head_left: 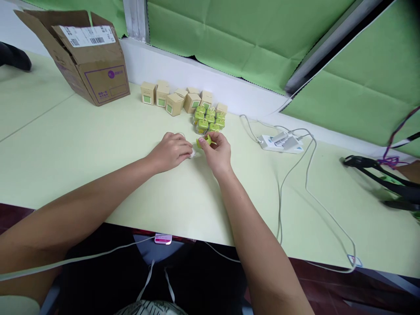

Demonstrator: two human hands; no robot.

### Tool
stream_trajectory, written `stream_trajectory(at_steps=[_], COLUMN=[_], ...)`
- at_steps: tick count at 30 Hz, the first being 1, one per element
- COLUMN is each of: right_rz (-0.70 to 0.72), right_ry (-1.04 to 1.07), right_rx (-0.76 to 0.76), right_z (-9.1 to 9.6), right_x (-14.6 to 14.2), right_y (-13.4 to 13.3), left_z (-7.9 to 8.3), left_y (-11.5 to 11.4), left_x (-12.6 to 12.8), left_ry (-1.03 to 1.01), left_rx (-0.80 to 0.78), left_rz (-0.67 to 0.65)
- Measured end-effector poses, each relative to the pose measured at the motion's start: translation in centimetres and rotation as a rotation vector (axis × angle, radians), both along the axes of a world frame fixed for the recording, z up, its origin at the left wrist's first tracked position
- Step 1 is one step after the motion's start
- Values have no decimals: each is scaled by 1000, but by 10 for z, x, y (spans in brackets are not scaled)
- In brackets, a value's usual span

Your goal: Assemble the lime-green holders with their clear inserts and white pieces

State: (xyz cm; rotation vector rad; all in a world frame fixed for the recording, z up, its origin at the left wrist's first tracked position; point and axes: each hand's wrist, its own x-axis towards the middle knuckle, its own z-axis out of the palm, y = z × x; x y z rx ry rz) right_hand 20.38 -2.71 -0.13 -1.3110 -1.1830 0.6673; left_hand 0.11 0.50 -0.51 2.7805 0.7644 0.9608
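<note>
Near the middle of the table, my left hand is closed with its back turned up. A small whitish piece shows at its fingertips, and most of what it holds is hidden. Close beside it on the right, my right hand pinches a bright green plastic lid between thumb and fingers. Just beyond the hands stands a tight cluster of small clear jars with green looped lids. Behind and left of these are several small tan cardboard boxes with green-and-white fronts.
A large open carton stands at the back left. To the right lies a white power strip with plugs and loose grey cables. A black stand-like object is at the far right. Green cloth covers the partition behind.
</note>
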Motion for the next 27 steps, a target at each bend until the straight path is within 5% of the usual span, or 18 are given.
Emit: stream_trajectory(at_steps=[7, 12, 21, 27], right_rz=[13, 131, 218, 220], right_ry=[36, 194, 394, 408], right_rx=[58, 111, -29, -26], right_z=[8, 22, 30, 25], right_x=[-2, -12, -23, -25], right_y=[-5, -13, -21, -18], left_z=[4, 14, 20, 22], left_y=[-3, -9, -17, -20], left_x=[0, -2, 3, 3], left_ry=[-29, -304, -517, -463], left_rx=[-35, -143, -318, -195], left_rz=[0, 65, 55, 41])
